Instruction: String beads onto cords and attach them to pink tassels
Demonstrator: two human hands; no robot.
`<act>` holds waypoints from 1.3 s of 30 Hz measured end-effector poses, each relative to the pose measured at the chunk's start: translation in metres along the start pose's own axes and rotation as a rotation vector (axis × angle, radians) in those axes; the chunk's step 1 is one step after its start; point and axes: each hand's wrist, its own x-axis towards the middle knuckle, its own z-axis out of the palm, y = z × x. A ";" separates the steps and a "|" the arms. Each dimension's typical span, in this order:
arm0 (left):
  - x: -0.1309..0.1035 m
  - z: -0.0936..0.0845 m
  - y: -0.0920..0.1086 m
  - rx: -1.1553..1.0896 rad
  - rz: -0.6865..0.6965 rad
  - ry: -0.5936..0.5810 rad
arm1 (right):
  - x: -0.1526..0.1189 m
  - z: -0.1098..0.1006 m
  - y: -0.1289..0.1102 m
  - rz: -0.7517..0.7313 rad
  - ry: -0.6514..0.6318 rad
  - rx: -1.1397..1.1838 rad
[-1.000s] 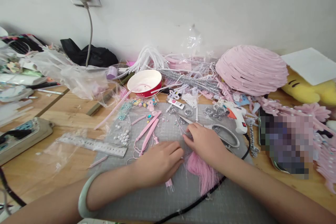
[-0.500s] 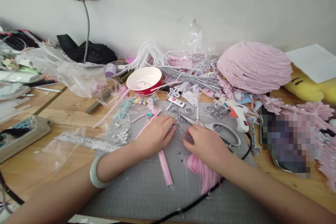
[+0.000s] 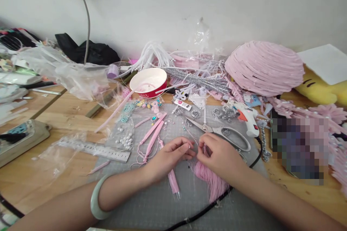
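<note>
Above the grey cutting mat [image 3: 130, 202] my left hand [image 3: 173, 155] has its thumb and fingers pressed together. A tiny pale spot shows at its thumb tip, too small to name. Almost touching it, my right hand [image 3: 218, 151] pinches a thin pink thread [image 3: 192, 134], which loops out over the mat. Under the right hand lies a pink tassel [image 3: 210, 180], its top partly covered. Pink tassels with cords [image 3: 153, 137] rest left of my hands, and another pink tassel [image 3: 173, 182] lies partly beneath my left hand. Scissors [image 3: 214, 129] lie just beyond my right hand.
Loose pearl beads [image 3: 124, 139] and a steel ruler [image 3: 108, 151] lie to the left. A red-and-white bowl [image 3: 159, 88] stands behind. A glue gun [image 3: 249, 121] is at the right, its black cable [image 3: 206, 207] crossing the mat. A pink ribbed dome [image 3: 264, 66] sits farther back.
My left hand has drawn back toward me, uncovering the pink tassels and cords. Both hands have come together, and the right fingers have closed into a pinch on the thread.
</note>
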 end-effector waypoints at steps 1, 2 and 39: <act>0.001 -0.001 0.000 -0.013 -0.009 -0.009 | -0.003 0.001 -0.001 -0.025 -0.011 0.033; 0.001 -0.002 0.000 -0.033 -0.020 -0.009 | -0.006 0.002 -0.001 -0.040 -0.033 0.069; 0.001 -0.006 0.002 -0.122 -0.092 0.052 | -0.008 0.010 0.009 -0.028 -0.296 0.506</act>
